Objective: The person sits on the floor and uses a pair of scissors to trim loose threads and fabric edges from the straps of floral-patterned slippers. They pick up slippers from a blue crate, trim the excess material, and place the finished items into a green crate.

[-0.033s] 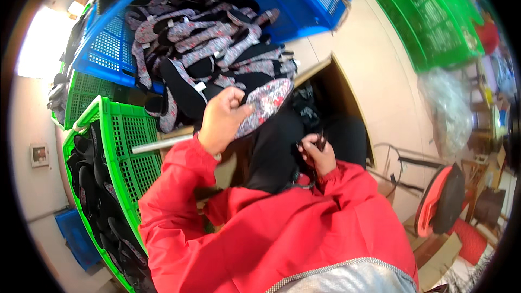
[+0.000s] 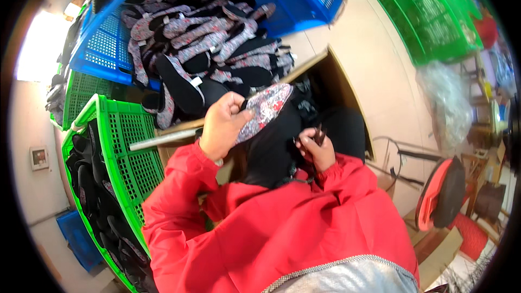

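My left hand (image 2: 223,125) is closed on a floral slipper (image 2: 267,109), grey-white with red specks and a pointed toe, gripping it at the near end with the thumb on top. The slipper slants up to the right, above my black-trousered lap. My right hand (image 2: 317,151) is closed round a small dark tool (image 2: 320,134) with two thin tips pointing up, perhaps thread snips. It rests close to my lap, apart from the slipper. Beyond my left hand, many similar floral and black slippers (image 2: 203,40) lie heaped, some with small white tags.
A blue crate (image 2: 108,49) stands behind the heap. To the left, a green crate (image 2: 127,146) holds black slippers (image 2: 97,201). An open cardboard box (image 2: 339,78) sits before my knees. Far right are a green crate (image 2: 418,11), clear plastic (image 2: 448,103) and a red-and-black stool (image 2: 440,194).
The view has shifted slightly. My right hand has risen a little, and the tool's tips show more clearly. My left hand still holds the slipper, now turned slightly.
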A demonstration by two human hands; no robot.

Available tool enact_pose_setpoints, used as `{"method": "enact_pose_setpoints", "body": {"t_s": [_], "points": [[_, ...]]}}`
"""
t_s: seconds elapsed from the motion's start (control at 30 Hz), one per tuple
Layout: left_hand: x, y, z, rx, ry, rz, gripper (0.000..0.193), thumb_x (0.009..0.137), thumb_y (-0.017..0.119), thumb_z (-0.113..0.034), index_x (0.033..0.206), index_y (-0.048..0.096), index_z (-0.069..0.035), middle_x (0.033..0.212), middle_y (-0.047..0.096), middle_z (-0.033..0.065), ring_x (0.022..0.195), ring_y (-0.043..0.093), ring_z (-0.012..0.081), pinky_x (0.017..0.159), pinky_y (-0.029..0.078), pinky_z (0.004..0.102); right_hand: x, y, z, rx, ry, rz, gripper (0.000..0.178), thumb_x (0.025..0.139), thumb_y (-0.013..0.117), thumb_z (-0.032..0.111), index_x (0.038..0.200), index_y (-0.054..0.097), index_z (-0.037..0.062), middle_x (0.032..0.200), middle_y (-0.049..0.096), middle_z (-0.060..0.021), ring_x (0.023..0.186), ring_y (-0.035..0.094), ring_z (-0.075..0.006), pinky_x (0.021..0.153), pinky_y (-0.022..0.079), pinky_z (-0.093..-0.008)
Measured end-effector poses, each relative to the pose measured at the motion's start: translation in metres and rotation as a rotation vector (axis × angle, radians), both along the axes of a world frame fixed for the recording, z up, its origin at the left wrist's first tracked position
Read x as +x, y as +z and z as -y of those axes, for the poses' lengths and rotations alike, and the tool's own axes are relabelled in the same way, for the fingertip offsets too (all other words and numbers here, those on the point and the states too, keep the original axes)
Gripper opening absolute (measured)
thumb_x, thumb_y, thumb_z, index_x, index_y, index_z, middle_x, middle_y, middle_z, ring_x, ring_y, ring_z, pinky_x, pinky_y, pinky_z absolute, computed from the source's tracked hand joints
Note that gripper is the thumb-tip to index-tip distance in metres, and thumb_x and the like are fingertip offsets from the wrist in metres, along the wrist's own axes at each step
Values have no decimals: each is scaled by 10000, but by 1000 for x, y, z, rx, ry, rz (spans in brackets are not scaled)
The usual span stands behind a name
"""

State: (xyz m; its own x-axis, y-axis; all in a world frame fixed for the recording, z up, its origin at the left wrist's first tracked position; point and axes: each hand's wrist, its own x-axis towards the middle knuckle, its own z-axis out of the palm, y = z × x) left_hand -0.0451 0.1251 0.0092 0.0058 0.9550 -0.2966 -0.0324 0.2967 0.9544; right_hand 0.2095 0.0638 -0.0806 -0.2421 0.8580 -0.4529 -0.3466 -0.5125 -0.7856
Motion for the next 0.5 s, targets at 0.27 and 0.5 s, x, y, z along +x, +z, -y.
{"method": "enact_pose_setpoints", "body": {"t_s": [0.27,0.5], "points": [[56,-32,126,151,196,-248,139,863,664,20,901,533,-12,707,528,-16,622,425,31,545,367,213,0,43,37,2,134,-110,164,919,692,198,969,619,60,828,647,-31,655,551,-80,591,436,-209],[73,-19,142,204,225,-385,160,852,683,-2,891,528,1,703,531,23,637,451,61,554,397,245,2,39,52,71,132,-25,181,905,709,205,968,625,58,817,662,-27,659,560,-76,608,450,-207]]}}
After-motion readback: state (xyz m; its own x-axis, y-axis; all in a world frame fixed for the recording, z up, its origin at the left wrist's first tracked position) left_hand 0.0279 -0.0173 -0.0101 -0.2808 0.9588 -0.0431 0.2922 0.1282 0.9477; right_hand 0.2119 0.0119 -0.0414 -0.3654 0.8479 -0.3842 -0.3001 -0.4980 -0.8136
